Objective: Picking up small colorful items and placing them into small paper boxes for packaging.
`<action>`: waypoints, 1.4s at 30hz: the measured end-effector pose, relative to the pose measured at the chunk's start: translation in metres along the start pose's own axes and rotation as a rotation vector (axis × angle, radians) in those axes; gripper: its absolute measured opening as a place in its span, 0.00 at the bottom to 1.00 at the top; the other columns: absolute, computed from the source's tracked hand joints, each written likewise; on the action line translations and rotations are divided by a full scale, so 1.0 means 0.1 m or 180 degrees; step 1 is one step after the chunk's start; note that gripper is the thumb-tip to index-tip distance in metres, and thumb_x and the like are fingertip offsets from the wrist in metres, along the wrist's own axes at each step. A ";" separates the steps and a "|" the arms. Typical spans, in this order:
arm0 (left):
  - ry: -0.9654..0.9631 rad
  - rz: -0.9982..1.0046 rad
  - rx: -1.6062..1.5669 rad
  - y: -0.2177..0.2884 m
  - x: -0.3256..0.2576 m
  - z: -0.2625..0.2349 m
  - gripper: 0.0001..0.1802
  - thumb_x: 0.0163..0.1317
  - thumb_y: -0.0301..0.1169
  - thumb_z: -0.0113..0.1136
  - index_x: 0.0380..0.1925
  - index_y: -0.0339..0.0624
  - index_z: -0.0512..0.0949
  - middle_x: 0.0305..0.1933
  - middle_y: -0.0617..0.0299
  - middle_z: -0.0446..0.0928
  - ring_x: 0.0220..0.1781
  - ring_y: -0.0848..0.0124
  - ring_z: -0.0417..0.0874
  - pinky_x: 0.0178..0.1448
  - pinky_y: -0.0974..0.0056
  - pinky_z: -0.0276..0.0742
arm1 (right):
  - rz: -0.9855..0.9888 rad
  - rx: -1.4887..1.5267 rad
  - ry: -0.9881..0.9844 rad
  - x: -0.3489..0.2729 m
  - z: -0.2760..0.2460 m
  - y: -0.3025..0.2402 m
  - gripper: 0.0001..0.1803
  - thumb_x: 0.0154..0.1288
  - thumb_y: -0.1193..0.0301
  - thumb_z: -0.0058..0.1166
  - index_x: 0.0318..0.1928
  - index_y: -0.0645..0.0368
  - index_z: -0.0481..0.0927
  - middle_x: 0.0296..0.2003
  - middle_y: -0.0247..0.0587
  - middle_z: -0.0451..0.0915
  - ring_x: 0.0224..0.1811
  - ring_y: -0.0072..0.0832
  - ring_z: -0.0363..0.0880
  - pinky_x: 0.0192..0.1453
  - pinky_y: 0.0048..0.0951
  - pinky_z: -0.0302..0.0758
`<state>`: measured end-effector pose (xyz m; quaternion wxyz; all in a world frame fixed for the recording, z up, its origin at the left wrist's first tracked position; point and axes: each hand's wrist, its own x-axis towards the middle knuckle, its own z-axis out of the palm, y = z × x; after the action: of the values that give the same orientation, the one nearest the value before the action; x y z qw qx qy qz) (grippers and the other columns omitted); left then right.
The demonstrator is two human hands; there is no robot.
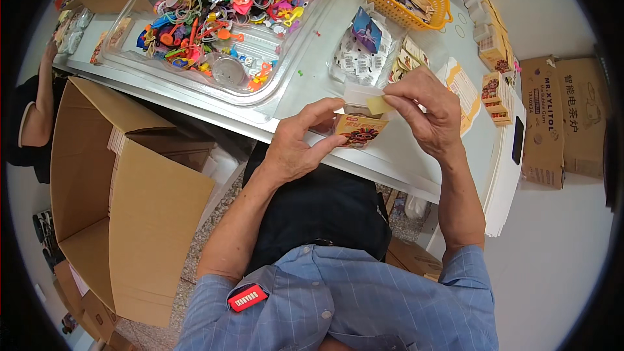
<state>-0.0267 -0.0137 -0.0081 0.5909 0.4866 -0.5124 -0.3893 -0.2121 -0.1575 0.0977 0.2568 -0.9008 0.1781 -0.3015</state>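
Observation:
Over the table's near edge, my left hand [302, 138] grips a small orange printed box [359, 131] between thumb and fingers. The white flap [359, 94] of this box stands up at its top. At the box's mouth, my right hand [429, 112] pinches a small pale yellow slip [378, 105]. Whether the slip is partly inside the box I cannot tell. Just beyond, a clear bag of small white printed packets [364, 58] lies on the table, with a blue-purple card [367, 29] on top. Flat printed cards [408, 58] lie behind my right hand.
A clear tray [266, 94] of colourful small toys fills the back left. Back right stand a yellow basket [416, 0] of cards and rows of small boxes [497, 97]. An open carton [156, 221] sits at left, near another person's arm [42, 101]. A black phone-like object [518, 140] lies rightmost.

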 end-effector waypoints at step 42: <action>-0.0001 -0.0135 0.0220 0.04 0.03 -0.05 0.29 0.60 0.23 0.72 0.62 0.40 0.76 0.53 0.51 0.83 0.49 0.65 0.87 0.55 0.62 0.83 | 0.1338 0.1282 -0.0464 0.61 -0.38 -0.31 0.08 0.70 0.79 0.55 0.47 0.67 0.83 0.39 0.37 0.83 0.38 0.21 0.79 0.44 0.22 0.74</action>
<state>-0.0211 -0.0147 -0.0039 0.5653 0.5174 -0.5152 -0.3839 -0.1851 -0.1752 0.1688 0.4992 -0.7944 0.2785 -0.2054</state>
